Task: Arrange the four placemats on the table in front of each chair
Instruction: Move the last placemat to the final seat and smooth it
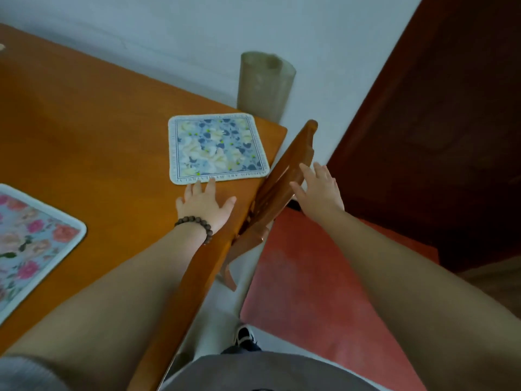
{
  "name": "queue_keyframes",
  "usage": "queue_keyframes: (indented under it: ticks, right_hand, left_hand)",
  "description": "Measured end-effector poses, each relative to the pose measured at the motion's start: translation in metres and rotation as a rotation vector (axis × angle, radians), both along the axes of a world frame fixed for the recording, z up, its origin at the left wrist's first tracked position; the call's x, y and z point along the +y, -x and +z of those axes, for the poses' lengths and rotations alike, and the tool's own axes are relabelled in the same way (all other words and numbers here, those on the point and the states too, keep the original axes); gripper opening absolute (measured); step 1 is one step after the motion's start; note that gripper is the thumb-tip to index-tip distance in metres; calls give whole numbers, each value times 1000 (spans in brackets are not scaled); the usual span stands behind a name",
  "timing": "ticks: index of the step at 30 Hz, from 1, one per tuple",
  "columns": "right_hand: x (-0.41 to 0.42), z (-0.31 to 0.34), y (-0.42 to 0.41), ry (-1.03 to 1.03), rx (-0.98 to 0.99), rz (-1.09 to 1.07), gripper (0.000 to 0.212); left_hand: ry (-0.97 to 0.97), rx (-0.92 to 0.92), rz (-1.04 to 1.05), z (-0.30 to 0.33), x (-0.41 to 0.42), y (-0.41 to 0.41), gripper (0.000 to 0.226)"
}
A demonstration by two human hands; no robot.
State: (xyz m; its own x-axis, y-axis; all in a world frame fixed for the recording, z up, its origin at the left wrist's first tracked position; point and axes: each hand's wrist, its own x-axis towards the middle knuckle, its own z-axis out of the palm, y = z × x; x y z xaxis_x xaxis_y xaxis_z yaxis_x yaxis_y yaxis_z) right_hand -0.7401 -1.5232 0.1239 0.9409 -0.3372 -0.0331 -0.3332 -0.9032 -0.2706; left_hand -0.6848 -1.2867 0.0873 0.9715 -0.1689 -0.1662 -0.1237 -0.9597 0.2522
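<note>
Okay, head view. Orange-brown wooden table [84, 131] fills the left half; its corner is at about 2 o'clock from frame centre. Blue-and-cream floral placemat [217, 148] lies flat near that corner, square with rounded corners and a white border. Left hand [204, 204] is flat on the table, palm down, fingers spread; fingertips touch or just overlap the mat's near edge, so the mat sits at 12 o'clock from that hand. Nothing gripped. Dark bead bracelet [196, 225] on the left wrist. Right hand [317, 187] is open, fingers loosely extended, resting on the top rail of a wooden chair [282, 182] that stands tight against the table edge; cannot tell if it actually clasps the rail. The mat is at 10 o'clock from the right hand, the chair back between them. Second placemat [31, 244], pink roses on pale blue, lies at the frame's 9 o'clock, well apart from both hands, cut off by the left edge. Greyish rolled cylinder [265, 86] stands by the wall past the table corner. Red floor mat [310, 292] is under the chair.
</note>
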Motion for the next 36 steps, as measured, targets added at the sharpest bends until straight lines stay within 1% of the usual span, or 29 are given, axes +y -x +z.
queue_keyframes:
  ticks: [5, 9, 13, 21, 24, 29, 32, 36]
  right_hand:
    - [-10, 4, -74, 52, 5, 106, 58]
    - [-8, -2, -129, 17, 31, 228, 59]
    - [-12, -17, -183, 33, 81, 357, 59]
    - [-31, -55, -293, -51, 194, 588, 62]
    - [-39, -65, -316, -53, 239, 619, 66]
    - [-45, -83, -333, -66, 316, 589, 75]
    - [-42, -94, -335, -93, 372, 553, 82]
    - [-36, -107, -332, -89, 416, 539, 84]
  left_hand:
    - [-17, -8, 112, 7, -4, -38, 80]
    - [-35, 16, 228, 0, -2, -66, 82]
    - [-70, 80, 354, -15, -5, -92, 83]
    - [-66, 166, 671, -39, -31, -137, 87]
    - [-72, 190, 739, -42, -41, -144, 87]
    - [-60, 130, 795, -43, -42, -156, 90]
    - [-53, 153, 807, -51, -38, -164, 92]
    - [-40, 212, 816, -67, -32, -178, 94]
